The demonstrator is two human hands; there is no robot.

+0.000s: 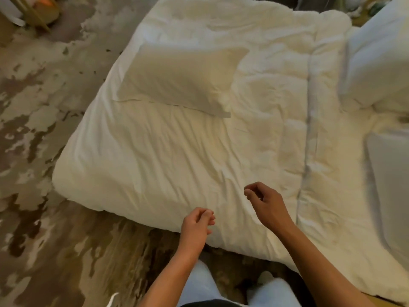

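Observation:
A white duvet lies spread and wrinkled over a bed, its near edge hanging toward me. A white pillow rests on the duvet at the upper left. My left hand hovers at the duvet's near edge with fingers loosely curled, holding nothing. A little farther in, my right hand hangs over the duvet, fingers loosely curled and empty.
Two more white pillows lie at the right, one at the top and one lower down. Patterned brown and cream carpet covers the floor to the left. A wooden stand sits at the top left corner. My legs in light trousers are below.

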